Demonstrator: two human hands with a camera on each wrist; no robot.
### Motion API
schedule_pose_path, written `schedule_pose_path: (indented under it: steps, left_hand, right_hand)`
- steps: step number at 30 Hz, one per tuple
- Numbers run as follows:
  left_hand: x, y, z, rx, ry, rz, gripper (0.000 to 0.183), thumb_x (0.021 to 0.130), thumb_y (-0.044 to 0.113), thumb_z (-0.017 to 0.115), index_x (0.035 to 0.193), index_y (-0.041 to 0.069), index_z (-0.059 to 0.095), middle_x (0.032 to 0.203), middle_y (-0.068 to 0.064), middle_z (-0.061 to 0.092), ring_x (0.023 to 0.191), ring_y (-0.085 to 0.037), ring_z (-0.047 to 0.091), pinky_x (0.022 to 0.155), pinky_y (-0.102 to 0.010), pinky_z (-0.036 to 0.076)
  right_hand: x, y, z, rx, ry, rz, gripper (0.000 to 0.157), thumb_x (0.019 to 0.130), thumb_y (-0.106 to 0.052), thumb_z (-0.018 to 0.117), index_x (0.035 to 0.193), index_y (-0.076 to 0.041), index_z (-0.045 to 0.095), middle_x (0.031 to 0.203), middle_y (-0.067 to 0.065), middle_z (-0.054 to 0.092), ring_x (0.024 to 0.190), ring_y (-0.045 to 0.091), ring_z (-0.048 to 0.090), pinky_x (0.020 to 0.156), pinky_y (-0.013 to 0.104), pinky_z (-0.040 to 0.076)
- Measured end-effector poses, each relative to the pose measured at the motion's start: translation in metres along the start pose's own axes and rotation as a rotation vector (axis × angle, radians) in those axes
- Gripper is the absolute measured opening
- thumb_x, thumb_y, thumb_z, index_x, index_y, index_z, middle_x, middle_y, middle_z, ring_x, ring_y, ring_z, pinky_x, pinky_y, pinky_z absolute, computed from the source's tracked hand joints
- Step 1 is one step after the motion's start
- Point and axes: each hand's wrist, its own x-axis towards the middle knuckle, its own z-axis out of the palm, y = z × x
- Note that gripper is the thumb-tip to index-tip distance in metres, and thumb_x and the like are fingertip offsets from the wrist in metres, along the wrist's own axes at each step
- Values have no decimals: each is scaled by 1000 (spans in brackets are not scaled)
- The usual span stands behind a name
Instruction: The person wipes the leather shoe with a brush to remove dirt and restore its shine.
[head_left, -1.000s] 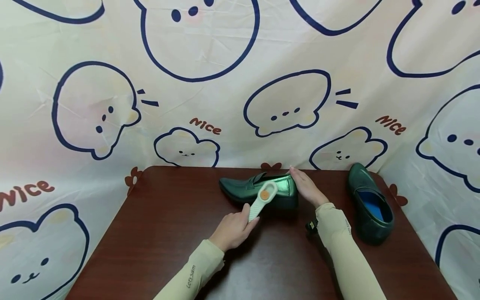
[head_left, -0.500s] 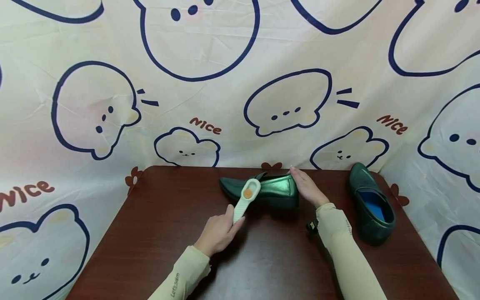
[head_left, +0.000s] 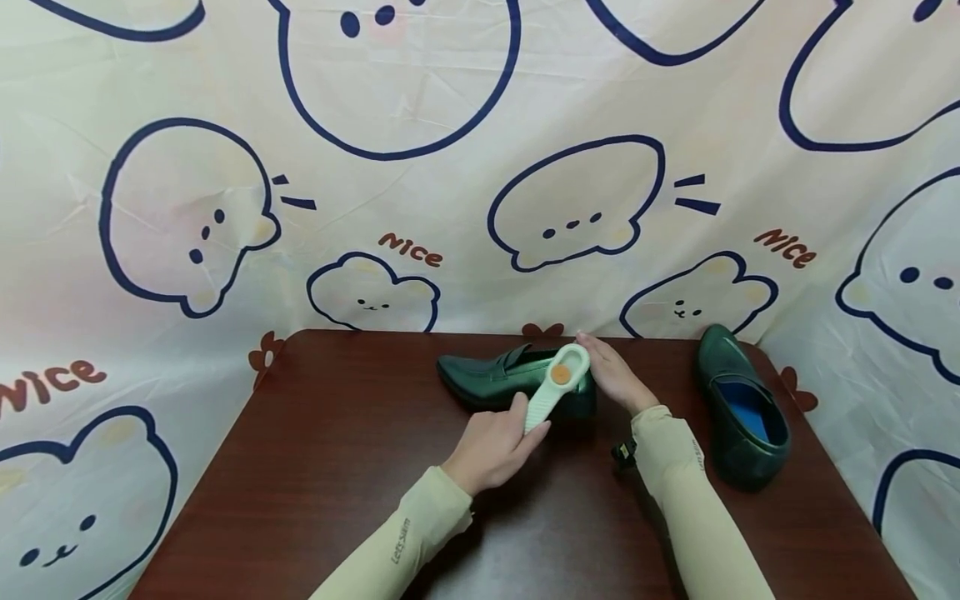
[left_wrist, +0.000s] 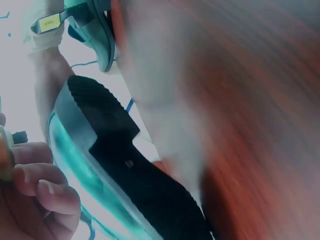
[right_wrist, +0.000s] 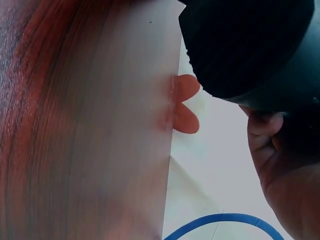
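Note:
In the head view a dark green loafer (head_left: 482,380) is held up at the table's back, toe to the left, its side facing me. My right hand (head_left: 617,377) grips it at the heel end; the right wrist view shows the thumb (right_wrist: 272,123) against it. My left hand (head_left: 491,446) holds the handle of a pale green brush (head_left: 547,398) with an orange disc on its head. That head is over the shoe's side near the heel; its working face is hidden. The left wrist view shows the loafer's black sole (left_wrist: 132,162) and curled left fingers (left_wrist: 55,195).
The other green loafer (head_left: 742,417), with a blue insole, stands at the table's right side, toe toward the back. A dark brown table (head_left: 337,500) lies below. Printed white cloth (head_left: 450,208) hangs along its back and sides.
My left hand has swept the brush left toward the loafer's toe, then back right to the heel end. The right hand and both loafers have stayed about where they were.

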Motion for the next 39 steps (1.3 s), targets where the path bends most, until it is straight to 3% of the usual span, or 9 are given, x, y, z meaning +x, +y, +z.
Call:
schedule_pose_path:
  steps: [5, 9, 14, 25, 29, 34, 39]
  left_hand:
    - [10, 4, 11, -20, -16, -25, 42, 101, 52, 28, 100, 12, 40, 62, 7, 44, 48, -8, 42, 46, -21, 34]
    - [11, 1, 18, -13, -22, -43, 41, 102, 51, 30, 100, 12, 40, 61, 7, 44, 47, -9, 42, 45, -22, 33]
    - [5, -9, 19, 29, -30, -72, 43, 101, 53, 28, 99, 12, 40, 60, 6, 43, 47, -10, 41, 45, -23, 32]
    - [-21, -32, 7, 34, -28, -143, 43, 100, 52, 34, 103, 10, 41, 58, 6, 41, 47, -10, 40, 46, -26, 33]
    - [-30, -38, 2, 33, -42, -158, 45, 100, 54, 34, 106, 9, 42, 58, 6, 41, 47, -10, 40, 47, -25, 33]
    - [-36, -48, -4, 53, -31, -148, 42, 99, 53, 38, 101, 11, 41, 57, 6, 40, 46, -9, 38, 46, -26, 33]
    - [-40, -54, -10, 78, -34, -128, 38, 99, 50, 41, 96, 13, 40, 55, 7, 39, 44, -8, 37, 45, -25, 32]
  right_hand:
    - [-4, -4, 0, 12, -26, -9, 64, 103, -49, 25, 151, -7, 24, 157, 14, 21, 145, 31, 16, 114, 52, 15]
    - [-4, -5, -1, -8, -28, 28, 72, 100, -58, 24, 151, -8, 23, 157, 12, 21, 145, 30, 16, 114, 52, 15]
    - [-2, -5, -3, -24, -14, 64, 78, 95, -67, 23, 141, -8, 40, 152, 12, 32, 141, 30, 25, 112, 54, 20]
    - [-6, -3, -1, -3, -27, 32, 78, 95, -67, 23, 139, -6, 42, 156, 10, 25, 145, 29, 19, 113, 53, 18]
    - [-8, 0, 1, 0, -46, 37, 79, 95, -67, 22, 148, -8, 32, 157, 11, 22, 145, 29, 17, 113, 53, 17]
    - [-6, -1, 0, -5, -50, 39, 82, 95, -67, 22, 151, -8, 22, 157, 12, 20, 145, 30, 16, 113, 53, 16]
    - [-5, -4, -2, -16, -30, 38, 82, 95, -67, 22, 148, -5, 30, 156, 12, 23, 145, 29, 18, 114, 52, 17]
